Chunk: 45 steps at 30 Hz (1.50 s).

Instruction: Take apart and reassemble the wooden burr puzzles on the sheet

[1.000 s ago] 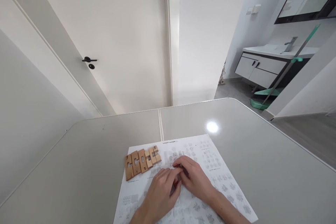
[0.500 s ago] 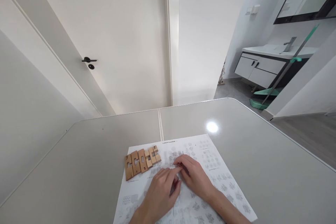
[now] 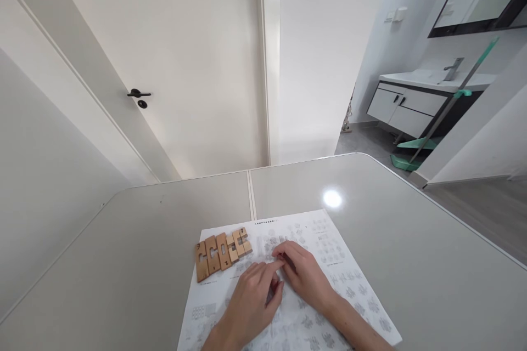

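My left hand (image 3: pixel 252 297) rests on a printed white sheet (image 3: pixel 193 329), fingers loosely bent and the thumb apart from the index finger. Its index fingertip touches the fingers of my right hand (image 3: pixel 307 277), which lies palm down with its fingers loosely curved. I see nothing held in either hand, though the undersides of the fingers are partly hidden. Several notched wooden puzzle pieces (image 3: pixel 223 251) lie side by side in a slanting row at the sheet's upper left, beyond my left hand. Some carry handwritten black numbers.
The sheet lies on a grey table (image 3: pixel 123 263) with a pale seam (image 3: pixel 251 197) and a bright light reflection. Past the table's far edge stands a white door (image 3: pixel 206 66) with a black handle. At right are a washbasin cabinet (image 3: pixel 405 104) and a green-handled dustpan (image 3: pixel 405 162).
Both hands keep the same pose on the sheet, and the wooden pieces have not moved. Only the camera view shifts very slightly.
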Each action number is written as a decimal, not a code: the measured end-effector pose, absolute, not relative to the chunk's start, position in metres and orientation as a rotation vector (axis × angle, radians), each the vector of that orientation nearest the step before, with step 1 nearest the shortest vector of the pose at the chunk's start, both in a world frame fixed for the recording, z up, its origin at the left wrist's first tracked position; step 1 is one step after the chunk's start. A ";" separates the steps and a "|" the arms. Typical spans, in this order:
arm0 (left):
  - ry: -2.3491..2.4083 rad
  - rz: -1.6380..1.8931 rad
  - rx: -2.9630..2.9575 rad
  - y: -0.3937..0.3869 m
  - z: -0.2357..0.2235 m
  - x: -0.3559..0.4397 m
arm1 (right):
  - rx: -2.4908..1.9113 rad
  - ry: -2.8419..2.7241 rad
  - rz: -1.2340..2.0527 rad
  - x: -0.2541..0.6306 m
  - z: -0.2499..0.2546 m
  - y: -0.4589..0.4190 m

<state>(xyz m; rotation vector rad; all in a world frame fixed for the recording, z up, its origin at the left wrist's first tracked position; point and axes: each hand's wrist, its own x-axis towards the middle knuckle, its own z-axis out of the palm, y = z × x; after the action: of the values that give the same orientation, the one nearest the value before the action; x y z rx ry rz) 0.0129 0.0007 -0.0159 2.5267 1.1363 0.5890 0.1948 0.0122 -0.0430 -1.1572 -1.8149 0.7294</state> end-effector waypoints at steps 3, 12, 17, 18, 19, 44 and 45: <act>1.132 0.587 2.521 0.001 -0.016 0.013 | -1.160 -1.811 0.735 0.195 -0.042 0.012; 1.132 0.567 2.496 0.000 -0.017 0.012 | -1.164 -1.799 0.736 0.195 -0.041 0.013; 1.139 0.551 2.489 -0.001 -0.015 0.014 | -1.171 -1.800 0.738 0.195 -0.044 0.012; 1.132 0.556 2.490 -0.002 -0.015 0.015 | -1.179 -1.802 0.740 0.195 -0.045 0.012; 1.125 0.565 2.485 -0.002 -0.014 0.014 | -1.188 -1.802 0.745 0.195 -0.045 0.012; 1.672 0.538 2.265 0.049 -0.013 -0.113 | -1.298 -1.650 1.003 0.191 -0.039 0.010; 1.681 0.532 2.252 0.049 -0.013 -0.115 | -1.299 -1.652 1.007 0.191 -0.039 0.010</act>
<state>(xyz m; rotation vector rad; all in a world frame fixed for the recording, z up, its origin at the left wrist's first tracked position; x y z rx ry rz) -0.1147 0.0487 -0.0129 2.2515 1.6811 0.5317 0.1908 0.0098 -0.0391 -1.2985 -1.6521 1.0073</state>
